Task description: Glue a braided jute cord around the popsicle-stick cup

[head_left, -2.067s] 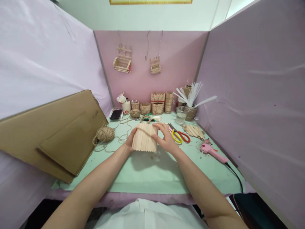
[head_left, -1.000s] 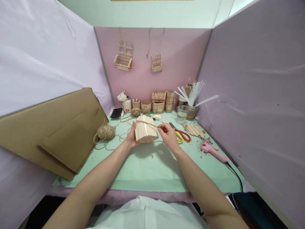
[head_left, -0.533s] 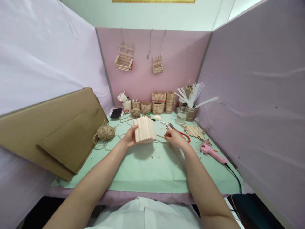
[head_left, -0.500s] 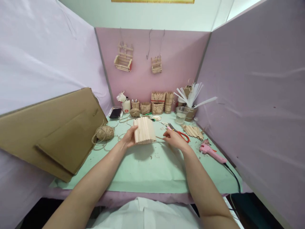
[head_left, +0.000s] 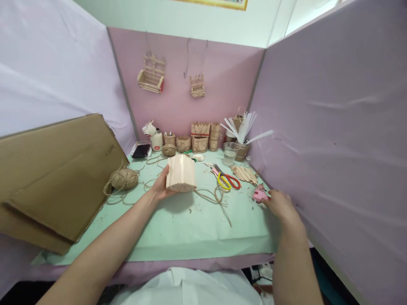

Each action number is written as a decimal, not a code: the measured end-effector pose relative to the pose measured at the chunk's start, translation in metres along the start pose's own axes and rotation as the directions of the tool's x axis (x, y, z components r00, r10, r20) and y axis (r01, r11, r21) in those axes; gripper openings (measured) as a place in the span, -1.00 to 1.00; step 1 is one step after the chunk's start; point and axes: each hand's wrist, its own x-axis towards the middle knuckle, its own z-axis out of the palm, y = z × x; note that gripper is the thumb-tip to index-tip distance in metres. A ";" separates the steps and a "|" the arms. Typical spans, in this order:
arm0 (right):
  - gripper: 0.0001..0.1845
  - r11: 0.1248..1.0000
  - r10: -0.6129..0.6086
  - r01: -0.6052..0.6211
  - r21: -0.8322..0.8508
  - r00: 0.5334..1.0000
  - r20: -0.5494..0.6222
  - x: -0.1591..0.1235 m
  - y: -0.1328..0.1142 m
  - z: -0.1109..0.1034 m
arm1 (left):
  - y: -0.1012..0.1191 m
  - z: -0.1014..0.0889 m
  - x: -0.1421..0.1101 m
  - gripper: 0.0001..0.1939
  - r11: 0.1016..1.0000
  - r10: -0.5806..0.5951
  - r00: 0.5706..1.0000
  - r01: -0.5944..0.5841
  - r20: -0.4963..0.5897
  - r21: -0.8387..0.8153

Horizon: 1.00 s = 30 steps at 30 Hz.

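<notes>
My left hand (head_left: 161,186) grips the left side of a pale wooden-stick box (head_left: 181,171), held up over the table; its thumb lies along the edge and the other fingers are mostly hidden. At the right, my right hand (head_left: 281,206) is closed around the handle of a pink glue gun (head_left: 260,194), whose front end shows past the fingers. From beneath the box a length of twine (head_left: 211,197) trails across the cloth in a loose loop. Yellow-handled scissors (head_left: 224,182) and red-handled scissors (head_left: 234,182) lie between the two hands.
Flat wooden sticks (head_left: 244,174) lie near the right wall. A twine ball (head_left: 124,178) and leaning cardboard (head_left: 63,182) occupy the left. Along the back stand stick-covered pots (head_left: 200,144), a water cup (head_left: 230,154) and a pot of white strips (head_left: 242,151).
My right hand has let go of the twine by the box and moved right onto the glue gun. The twine now lies on the table. My left hand still holds the box. The view has shifted right.
</notes>
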 end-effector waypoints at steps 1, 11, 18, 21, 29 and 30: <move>-0.68 1.000 -0.002 0.002 -0.016 1.000 0.020 0.002 0.004 0.005 | -0.001 -0.005 0.001 -0.16 1.000 0.003 1.000 -0.003 0.005 0.013; -0.62 0.998 0.014 -0.014 0.054 1.000 -0.005 0.008 0.003 0.017 | -0.011 -0.003 0.001 -0.21 0.959 0.067 0.990 -0.029 -0.126 0.281; -0.50 0.708 -0.035 0.146 0.691 0.985 -0.172 -0.019 -0.027 -0.012 | -0.021 0.002 0.004 -0.20 0.911 0.208 0.953 -0.107 -0.218 0.399; -0.50 0.466 -0.013 0.138 0.874 0.989 -0.149 -0.037 -0.051 -0.021 | -0.024 0.002 0.005 -0.21 0.869 0.271 0.945 -0.160 -0.181 0.467; -0.48 0.115 -0.108 0.185 0.976 0.979 -0.173 -0.081 -0.129 -0.016 | -0.029 0.009 0.005 -0.06 0.752 0.402 0.908 -0.257 -0.114 0.608; -0.48 0.130 -0.142 0.214 0.968 0.970 -0.195 -0.085 -0.136 -0.014 | -0.028 0.009 0.005 -0.06 0.738 0.414 0.904 -0.265 -0.105 0.621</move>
